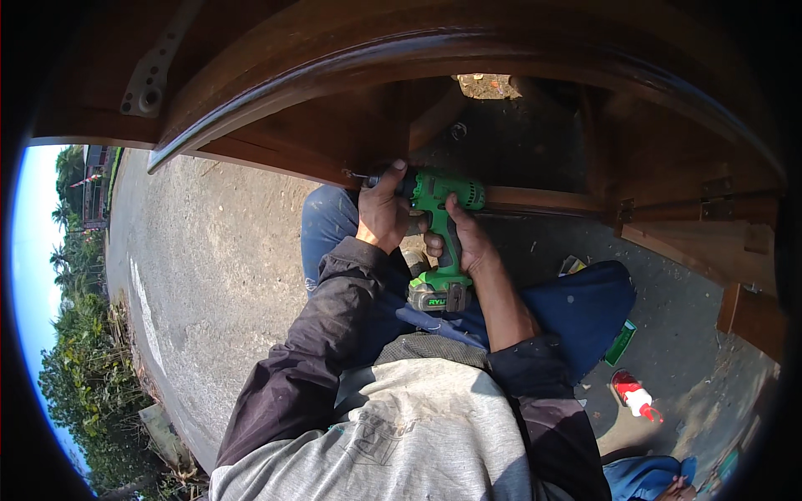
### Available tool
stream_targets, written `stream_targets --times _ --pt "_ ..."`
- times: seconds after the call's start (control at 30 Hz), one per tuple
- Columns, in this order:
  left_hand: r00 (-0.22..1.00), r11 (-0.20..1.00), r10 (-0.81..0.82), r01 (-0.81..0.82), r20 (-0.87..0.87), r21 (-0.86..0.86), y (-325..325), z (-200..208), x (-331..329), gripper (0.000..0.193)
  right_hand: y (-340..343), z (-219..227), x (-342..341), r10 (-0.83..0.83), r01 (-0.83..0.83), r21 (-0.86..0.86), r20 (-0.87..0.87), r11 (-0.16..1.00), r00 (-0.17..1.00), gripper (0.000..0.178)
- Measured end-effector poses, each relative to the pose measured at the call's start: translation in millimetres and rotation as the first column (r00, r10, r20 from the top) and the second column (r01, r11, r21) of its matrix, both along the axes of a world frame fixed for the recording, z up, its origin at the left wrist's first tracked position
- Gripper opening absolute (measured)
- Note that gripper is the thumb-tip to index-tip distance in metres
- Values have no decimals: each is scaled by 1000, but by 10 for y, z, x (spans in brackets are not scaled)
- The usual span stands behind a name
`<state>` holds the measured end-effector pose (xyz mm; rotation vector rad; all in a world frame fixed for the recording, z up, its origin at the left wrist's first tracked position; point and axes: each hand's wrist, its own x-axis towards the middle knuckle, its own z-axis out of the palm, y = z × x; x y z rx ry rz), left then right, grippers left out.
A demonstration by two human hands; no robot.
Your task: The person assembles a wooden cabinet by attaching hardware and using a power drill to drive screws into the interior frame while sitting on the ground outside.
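A green cordless drill [444, 192] with a battery at its base is held sideways in front of me, under the edge of a dark brown wooden cabinet [317, 138]. My right hand [469, 238] is closed around its handle. At the front end, the fingers of my left hand [383, 215] wrap about the black chuck. A thin bit [357, 175] points left from the chuck, close to the cabinet's lower wooden edge; whether it touches the wood I cannot tell.
Metal hinges [717, 200] join a wooden door [689, 250] at the right. On the ground lie a red and white bottle [635, 396] and a green box [620, 342]. Another person's hand [677, 489] shows at lower right. A metal bracket [150, 88] is fixed at upper left.
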<state>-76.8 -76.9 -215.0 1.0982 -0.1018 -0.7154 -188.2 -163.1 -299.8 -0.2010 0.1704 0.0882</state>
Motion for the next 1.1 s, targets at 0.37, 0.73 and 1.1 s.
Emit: stream_targets --times 0.37,0.73,1.1 --pt "998 994 15 -22 66 104 77 -118 33 32 62 -91 47 38 -45 75 97 996 995 60" --pt "999 1000 -3 3 42 18 10 -119 17 31 5 -78 -38 -12 12 0 26 1000 1000 66" --pt "989 991 -123 119 -82 -56 -20 -9 -105 22 55 196 -267 -173 140 -197 -163 970 971 71"
